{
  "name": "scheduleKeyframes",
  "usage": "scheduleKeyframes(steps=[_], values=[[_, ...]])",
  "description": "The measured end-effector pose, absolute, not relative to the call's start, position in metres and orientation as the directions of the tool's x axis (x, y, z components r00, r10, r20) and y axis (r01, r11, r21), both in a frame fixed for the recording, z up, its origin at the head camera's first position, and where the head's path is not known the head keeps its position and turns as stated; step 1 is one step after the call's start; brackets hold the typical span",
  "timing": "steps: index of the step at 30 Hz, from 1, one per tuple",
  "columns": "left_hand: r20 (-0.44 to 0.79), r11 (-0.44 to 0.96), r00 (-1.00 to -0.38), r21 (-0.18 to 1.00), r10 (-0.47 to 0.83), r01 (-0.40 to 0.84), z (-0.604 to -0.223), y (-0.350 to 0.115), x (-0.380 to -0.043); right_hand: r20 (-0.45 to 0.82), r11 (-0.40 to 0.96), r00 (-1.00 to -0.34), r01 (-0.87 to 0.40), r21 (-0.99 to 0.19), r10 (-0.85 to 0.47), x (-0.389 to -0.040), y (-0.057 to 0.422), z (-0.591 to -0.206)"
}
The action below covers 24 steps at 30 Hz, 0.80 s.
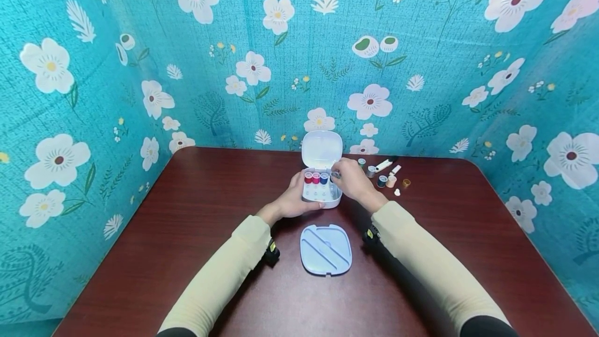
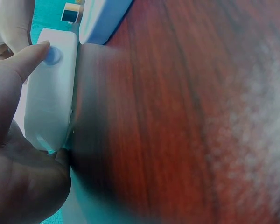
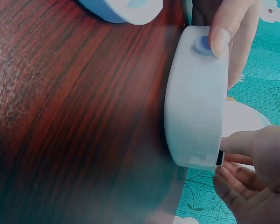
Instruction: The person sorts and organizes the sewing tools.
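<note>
**Steady support first, then a light, straight placing**

The largest thing before me is the dark red table (image 1: 224, 181). Near its far edge stands the white box (image 3: 196, 102), with its lid (image 1: 322, 148) raised at the back. Nearer to me, apart from the box, lies the pale blue panel (image 1: 326, 249).

My left hand (image 1: 292, 201) is curled round the left side of the box, with the thumb at the front, against the blue button (image 3: 201, 45). I think this hand should only steady the box, without a hard push on the button.

My right hand (image 1: 354, 180) is nearly closed: thumb and fingers pinch the dark spool (image 1: 335, 175) at the right end of the back row, inside the box. Whether it is fully seated, I cannot tell, because my fingers cover it.

Beside it stand upright the red spool (image 1: 308, 179), the pink spool (image 1: 316, 179) and the blue spool (image 1: 324, 180). In my judgement, it is best to hold the dark spool upright, align it with these three, press straight down, and release the fingers upward, so that no neighbour tips.

The grey spool (image 1: 372, 172) and the peach spool (image 1: 391, 182) lie outside, to the right.
</note>
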<state>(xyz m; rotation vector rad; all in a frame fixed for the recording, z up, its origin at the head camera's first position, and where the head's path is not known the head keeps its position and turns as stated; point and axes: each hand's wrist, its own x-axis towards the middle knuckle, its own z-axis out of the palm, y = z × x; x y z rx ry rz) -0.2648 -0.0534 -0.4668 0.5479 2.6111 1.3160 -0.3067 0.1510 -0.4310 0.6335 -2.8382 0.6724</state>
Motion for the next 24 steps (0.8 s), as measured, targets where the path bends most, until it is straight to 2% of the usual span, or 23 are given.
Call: scheduleKeyframes(steps=[24], values=[[0.024,0.534,-0.917,0.806,0.399,0.254,-0.4687,-0.054,-0.2657,0.262,0.808,-0.891,-0.448,-0.384,-0.37,-0.3062,0.1484,-0.4304]])
